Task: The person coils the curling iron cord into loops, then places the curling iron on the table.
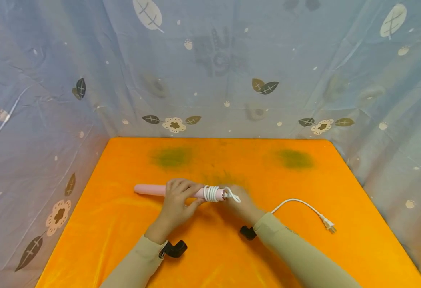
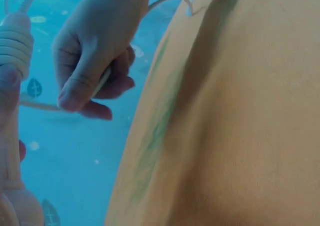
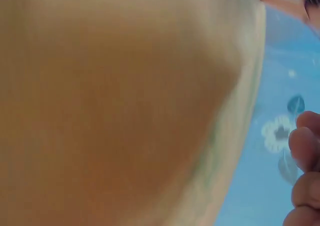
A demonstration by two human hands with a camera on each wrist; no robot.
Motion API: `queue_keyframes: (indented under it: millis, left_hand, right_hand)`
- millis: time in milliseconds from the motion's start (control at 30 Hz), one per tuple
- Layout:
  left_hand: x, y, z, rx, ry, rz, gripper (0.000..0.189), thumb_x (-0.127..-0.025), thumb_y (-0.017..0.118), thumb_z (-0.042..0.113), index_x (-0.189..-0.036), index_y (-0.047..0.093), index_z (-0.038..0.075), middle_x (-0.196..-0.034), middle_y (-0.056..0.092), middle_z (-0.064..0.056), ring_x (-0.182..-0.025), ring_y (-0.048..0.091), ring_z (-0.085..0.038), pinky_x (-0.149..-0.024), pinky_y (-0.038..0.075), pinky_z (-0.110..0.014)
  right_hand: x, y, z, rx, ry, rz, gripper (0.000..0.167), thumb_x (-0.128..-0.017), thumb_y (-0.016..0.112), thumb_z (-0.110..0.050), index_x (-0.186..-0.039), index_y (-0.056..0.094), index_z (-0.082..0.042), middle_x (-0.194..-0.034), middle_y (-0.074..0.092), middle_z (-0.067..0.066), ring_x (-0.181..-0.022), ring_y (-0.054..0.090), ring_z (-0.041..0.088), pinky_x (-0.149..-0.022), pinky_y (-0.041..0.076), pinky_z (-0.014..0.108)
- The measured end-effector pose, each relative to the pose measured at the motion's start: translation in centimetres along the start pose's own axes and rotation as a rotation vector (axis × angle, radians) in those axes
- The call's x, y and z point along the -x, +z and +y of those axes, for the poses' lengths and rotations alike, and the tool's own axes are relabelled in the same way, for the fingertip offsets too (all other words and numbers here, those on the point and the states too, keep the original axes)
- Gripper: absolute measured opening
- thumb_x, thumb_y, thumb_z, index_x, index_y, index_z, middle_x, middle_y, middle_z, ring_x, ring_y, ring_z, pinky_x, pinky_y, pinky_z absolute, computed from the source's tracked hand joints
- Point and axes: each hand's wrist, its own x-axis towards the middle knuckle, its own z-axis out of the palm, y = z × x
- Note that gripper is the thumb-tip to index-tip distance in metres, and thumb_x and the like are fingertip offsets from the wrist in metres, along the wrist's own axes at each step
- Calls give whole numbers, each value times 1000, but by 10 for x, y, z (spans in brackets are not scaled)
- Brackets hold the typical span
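A slim pink hair iron [image 1: 149,189] is held level above the table, its white cord [image 1: 210,193] wound several turns around the handle near the right end. My left hand [image 1: 178,200] grips the handle just left of these turns. Beyond the handle's end is my right hand [image 1: 244,206], partly hidden by a loop of cord. The left wrist view shows this right hand [image 2: 100,40] pinching the cord [image 2: 42,106] between thumb and fingers, a stretch running taut from the handle. Only curled fingertips [image 3: 305,148] appear at the right wrist view's edge.
The cord's free end curves across the orange table cover [image 1: 340,184] to a two-prong plug [image 1: 328,225] on the right. Black wrist mounts [image 1: 174,249] sit at both cuffs. A patterned grey-blue curtain [image 1: 210,72] hangs behind and along both sides.
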Motion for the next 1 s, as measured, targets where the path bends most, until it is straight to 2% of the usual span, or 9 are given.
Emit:
queue_keyframes:
  millis: [100,133,200,333,467,533,700,867,1000]
  left_hand:
    - [0,-1,0,-13,12,-24,35,-88,70,41,-113,71,17,-102,64,0,-95,52,-24,-86,30,-47]
    - [0,-1,0,-20,13,-29,36,-89,68,42,-114,71,17,-102,63,0,-95,51,-24,-86,30,-47]
    - [1,0,0,-35,11,-32,38,-90,65,44,-116,71,17,-102,63,0,-95,51,-24,-86,30,-47]
    - [3,2,-1,-46,8,-31,40,-91,62,46,-119,70,18,-103,63,-1,-95,52,-25,-85,30,-47]
    - [4,5,-2,-48,13,-24,39,-90,65,44,-119,70,18,-102,63,-1,-95,52,-25,-85,30,-48]
    - [4,6,-2,-49,7,-20,39,-89,66,44,-119,70,19,-102,64,-1,-95,52,-25,-85,30,-48]
    - [3,6,-2,-55,-21,-23,39,-90,64,46,-119,70,19,-101,63,0,-95,51,-24,-86,30,-47]
    - [0,6,-1,-59,-37,-44,39,-92,63,45,-121,69,20,-100,63,0,-96,51,-24,-87,29,-47]
    - [-1,6,0,-64,-47,-76,39,-88,69,40,-122,68,20,-101,63,0,-97,50,-24,-88,29,-47]
  right_hand:
    - [-2,-7,4,1,29,21,5,-91,65,-12,-91,69,-13,-83,67,-4,-71,60,10,-66,50,28]
    - [-2,-8,5,38,22,26,2,-89,66,-13,-90,68,-14,-83,66,-4,-70,59,11,-65,50,30]
    - [1,-9,6,46,35,24,6,-90,67,-17,-94,70,-15,-87,68,-4,-74,62,12,-68,51,31]
    - [11,0,6,47,56,16,1,-89,67,-10,-89,67,-11,-79,65,-3,-68,60,13,-62,49,27]
    - [19,10,2,111,-34,86,13,-85,72,-6,-83,60,-9,-71,57,-1,-60,55,15,-54,45,27]
    - [22,14,-1,193,-100,109,14,-85,75,-12,-89,62,-10,-75,58,0,-61,58,15,-52,48,28]
    - [19,18,-15,355,-163,116,17,-88,72,-31,-98,68,-18,-80,62,-1,-66,61,13,-51,51,26]
    - [17,17,-27,444,-257,143,21,-83,77,-31,-78,63,-17,-64,55,-5,-53,51,9,-46,45,24]
    - [19,13,-37,467,-296,124,28,-81,79,-28,-75,56,-14,-57,42,-6,-45,38,5,-41,35,20]
